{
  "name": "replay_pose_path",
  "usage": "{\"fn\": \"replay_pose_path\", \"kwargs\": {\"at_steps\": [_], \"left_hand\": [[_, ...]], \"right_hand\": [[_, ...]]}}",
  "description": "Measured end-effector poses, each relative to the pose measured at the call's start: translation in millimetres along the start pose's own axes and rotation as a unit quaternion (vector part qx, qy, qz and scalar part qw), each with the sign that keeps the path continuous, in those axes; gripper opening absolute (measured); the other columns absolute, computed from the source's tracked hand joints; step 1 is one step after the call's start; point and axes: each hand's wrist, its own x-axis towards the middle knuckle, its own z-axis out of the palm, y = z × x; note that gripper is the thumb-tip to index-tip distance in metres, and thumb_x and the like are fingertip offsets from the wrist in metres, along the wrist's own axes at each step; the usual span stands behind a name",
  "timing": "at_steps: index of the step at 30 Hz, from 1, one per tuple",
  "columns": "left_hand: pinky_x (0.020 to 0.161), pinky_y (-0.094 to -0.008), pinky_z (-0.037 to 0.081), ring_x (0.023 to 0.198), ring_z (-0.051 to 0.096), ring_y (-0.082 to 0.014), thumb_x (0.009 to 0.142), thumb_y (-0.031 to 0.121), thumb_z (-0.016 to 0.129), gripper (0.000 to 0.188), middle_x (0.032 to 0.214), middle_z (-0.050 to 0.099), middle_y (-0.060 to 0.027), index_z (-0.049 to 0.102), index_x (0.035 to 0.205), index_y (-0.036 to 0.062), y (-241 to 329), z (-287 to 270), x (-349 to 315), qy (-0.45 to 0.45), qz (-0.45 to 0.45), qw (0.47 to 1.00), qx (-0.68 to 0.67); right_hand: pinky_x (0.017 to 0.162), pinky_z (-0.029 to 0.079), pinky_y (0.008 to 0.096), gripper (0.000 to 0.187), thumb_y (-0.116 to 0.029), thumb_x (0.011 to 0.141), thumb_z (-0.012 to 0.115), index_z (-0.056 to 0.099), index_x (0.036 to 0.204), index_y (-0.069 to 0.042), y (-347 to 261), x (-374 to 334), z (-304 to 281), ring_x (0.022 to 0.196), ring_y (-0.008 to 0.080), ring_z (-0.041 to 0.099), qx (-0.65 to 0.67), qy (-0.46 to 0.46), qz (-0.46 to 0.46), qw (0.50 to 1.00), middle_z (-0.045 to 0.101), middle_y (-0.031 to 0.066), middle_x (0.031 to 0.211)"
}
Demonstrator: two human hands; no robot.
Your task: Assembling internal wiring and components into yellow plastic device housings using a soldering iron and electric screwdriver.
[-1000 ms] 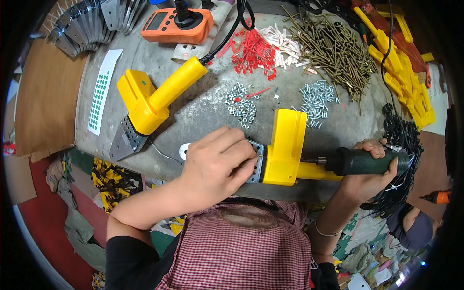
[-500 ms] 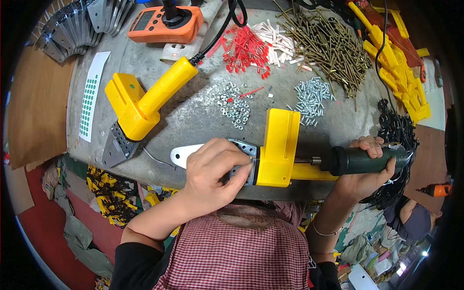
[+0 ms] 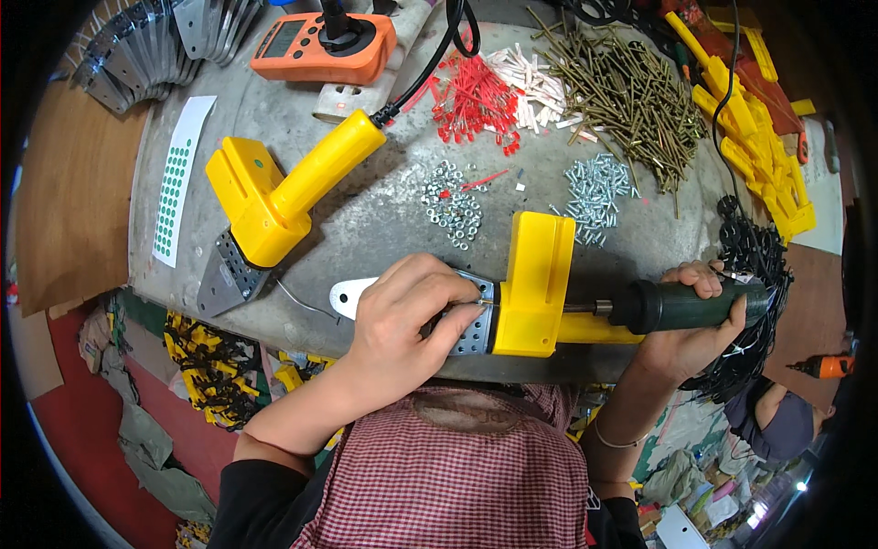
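Note:
A green electric screwdriver (image 3: 686, 305) lies in my right hand (image 3: 700, 316), fingers wrapped round its body. Its bit points left into the yellow plastic housing (image 3: 535, 284) of a handled tool lying on the bench. My left hand (image 3: 402, 320) rests over the tool's metal plate (image 3: 346, 297). Thumb and forefinger pinch together beside the perforated metal bracket (image 3: 474, 343), close to the housing; what sits between them is too small to make out. Farther left lies a second yellow-handled tool (image 3: 265, 206) with a grey pointed metal end and a black cord.
Behind my hands lie piles of nuts (image 3: 453, 215), short silver screws (image 3: 594, 197), long brass-coloured screws (image 3: 631, 101), red parts (image 3: 476, 101) and white sleeves (image 3: 530, 82). An orange meter (image 3: 325, 50) stands at the back left. Yellow parts (image 3: 754, 137) and black cords (image 3: 750, 265) heap at right.
The view has shifted slightly, so the bench things sit a little farther right. My left fingertips have moved slightly at the bracket; both hands keep their grips.

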Motion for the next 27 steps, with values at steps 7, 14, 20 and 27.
{"fn": "replay_pose_path", "kwargs": {"at_steps": [7, 14, 20, 27], "left_hand": [[0.062, -0.0315, 0.048, 0.070, 0.061, -0.0229, 0.069, -0.002, 0.074, 0.018, 0.080, 0.062, -0.0092, 0.067, 0.085, 0.0021, 0.6, 1.1, 1.0, -0.003, 0.023, 0.999, 0.021], [0.061, -0.0349, 0.047, 0.070, 0.059, -0.0259, 0.071, 0.000, 0.073, 0.016, 0.079, 0.059, -0.0096, 0.063, 0.084, 0.0019, 2.1, 2.4, 3.0, 0.002, 0.040, 0.998, 0.055], [0.060, -0.0345, 0.047, 0.069, 0.059, -0.0255, 0.072, 0.002, 0.074, 0.015, 0.078, 0.059, -0.0094, 0.062, 0.081, 0.0024, 2.4, -1.8, 2.0, -0.003, 0.005, 0.999, 0.038], [0.058, -0.0338, 0.046, 0.067, 0.059, -0.0252, 0.070, 0.001, 0.074, 0.013, 0.075, 0.060, -0.0087, 0.063, 0.079, 0.0023, 1.4, -1.2, 1.1, -0.001, -0.012, 1.000, -0.008]], "right_hand": [[0.088, 0.046, 0.0369, 0.036, -0.027, 0.094, 0.052, 0.044, 0.113, 0.003, -0.8, -0.3, -4.4, 0.082, 0.0167, 0.053, 0.012, -0.016, 0.002, 1.000, 0.049, 0.0044, 0.085], [0.085, 0.047, 0.0364, 0.035, -0.029, 0.093, 0.052, 0.046, 0.111, 0.000, -0.6, -0.9, -3.2, 0.079, 0.0162, 0.051, 0.011, 0.006, -0.005, 1.000, 0.049, 0.0044, 0.083], [0.084, 0.047, 0.0359, 0.035, -0.029, 0.093, 0.053, 0.046, 0.110, 0.000, 0.7, -1.0, -1.8, 0.077, 0.0159, 0.051, 0.006, 0.016, -0.009, 1.000, 0.049, 0.0040, 0.082], [0.084, 0.047, 0.0352, 0.036, -0.032, 0.092, 0.052, 0.048, 0.105, 0.001, 0.3, -1.2, -2.7, 0.076, 0.0154, 0.050, 0.016, -0.001, -0.008, 1.000, 0.048, 0.0032, 0.080]]}}
